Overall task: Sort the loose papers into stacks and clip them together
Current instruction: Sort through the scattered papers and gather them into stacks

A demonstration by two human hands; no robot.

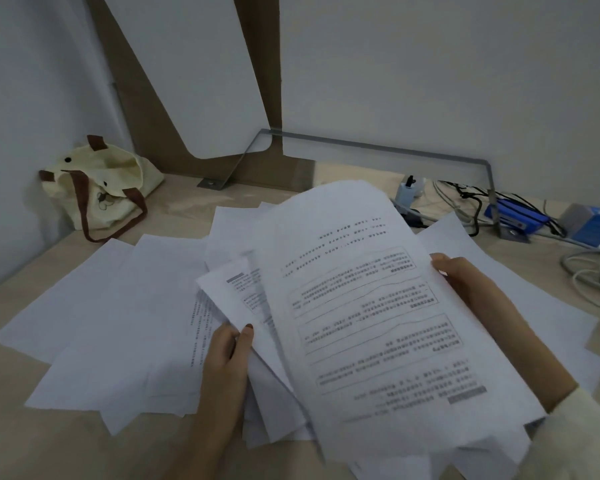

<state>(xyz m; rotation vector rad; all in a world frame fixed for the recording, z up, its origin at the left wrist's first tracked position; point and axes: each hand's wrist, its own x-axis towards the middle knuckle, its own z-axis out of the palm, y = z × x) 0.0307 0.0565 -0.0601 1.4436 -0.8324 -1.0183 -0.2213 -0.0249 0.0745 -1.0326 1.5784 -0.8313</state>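
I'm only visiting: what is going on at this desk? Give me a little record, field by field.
Left hand: pinches a printed sheet at its near edge
Right hand: holds the top page by its right edge
Loose papers: spread over the table, not stacked
Tote bag: back left corner
Cables: back right

1. A cream tote bag (97,192) with brown handles was slumped against the wall (14,98), far beyond the left hand (222,362) and out to its left.
2. A white board (194,81) was propped upright well beyond that hand.
3. A grey metal rail (378,147) was fixed above the desk (49,445), beyond the right hand (471,285).
4. Tangled cables (465,202) and a blue device (515,216) were laid beyond the right hand, to its right.
5. A grey-and-blue box (589,220) was set further right.
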